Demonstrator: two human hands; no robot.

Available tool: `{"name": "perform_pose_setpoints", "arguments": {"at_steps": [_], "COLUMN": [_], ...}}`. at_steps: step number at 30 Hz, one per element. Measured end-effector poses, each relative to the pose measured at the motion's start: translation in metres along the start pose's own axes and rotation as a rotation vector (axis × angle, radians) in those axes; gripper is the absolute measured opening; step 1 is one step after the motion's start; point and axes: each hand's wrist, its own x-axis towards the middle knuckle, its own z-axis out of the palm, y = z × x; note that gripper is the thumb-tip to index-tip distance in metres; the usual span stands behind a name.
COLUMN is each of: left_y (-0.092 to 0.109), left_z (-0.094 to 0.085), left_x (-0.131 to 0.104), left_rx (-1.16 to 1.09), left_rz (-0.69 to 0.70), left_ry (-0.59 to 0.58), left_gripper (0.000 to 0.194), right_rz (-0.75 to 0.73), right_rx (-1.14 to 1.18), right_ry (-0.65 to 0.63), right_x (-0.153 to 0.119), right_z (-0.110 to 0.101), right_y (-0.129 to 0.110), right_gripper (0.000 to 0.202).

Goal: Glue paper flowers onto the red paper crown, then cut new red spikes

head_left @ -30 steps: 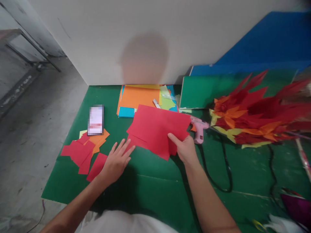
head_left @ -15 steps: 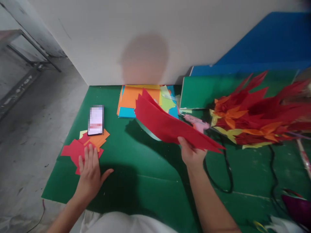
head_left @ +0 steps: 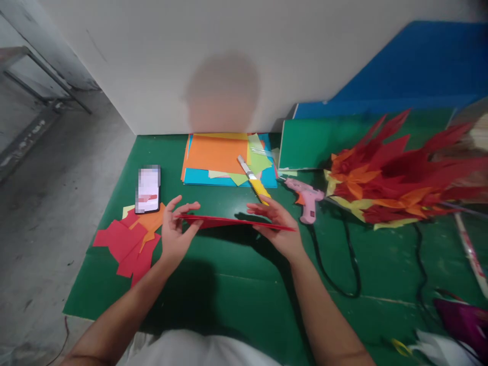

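A thin stack of red paper is held edge-on above the green table. My left hand grips its left end between thumb and fingers. At the right end my right hand has its fingers around the stack. Beyond the hands, a yellow utility knife rests partly on coloured paper sheets. Red and orange paper scraps lie left of my left hand, beside a phone.
Right of my right hand lies a pink glue gun with a black cable. Red and orange paper leaves are bunched at the right. A green board leans at the back, near a white wall.
My left hand has left the scraps and taken the red stack's left end. The stack has turned from slanted to level and edge-on, uncovering the knife. My right hand has moved slightly left.
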Motion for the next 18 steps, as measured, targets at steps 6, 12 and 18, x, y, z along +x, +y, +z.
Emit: {"name": "perform_pose_setpoints", "arguments": {"at_steps": [6,12,18], "left_y": [-0.009,0.001,-0.011], "left_z": [0.012,0.006,0.002], "left_x": [0.001,0.043,0.072], "left_rx": [0.025,0.129,0.398], "left_rz": [-0.114,-0.075,-0.198], "left_ry": [0.102,-0.019,-0.541], "left_gripper": [0.04,0.029,0.026], "right_rz": [0.01,0.138,0.081], "right_rx": [-0.165,-0.147,-0.144], "right_ry": [0.223,0.272,0.225], "right_x": [0.003,-0.003,0.003], "right_z": [0.014,0.014,-0.005], "right_y": [0.002,-0.005,-0.004], "right_gripper": [0.028,0.043,0.043]}}
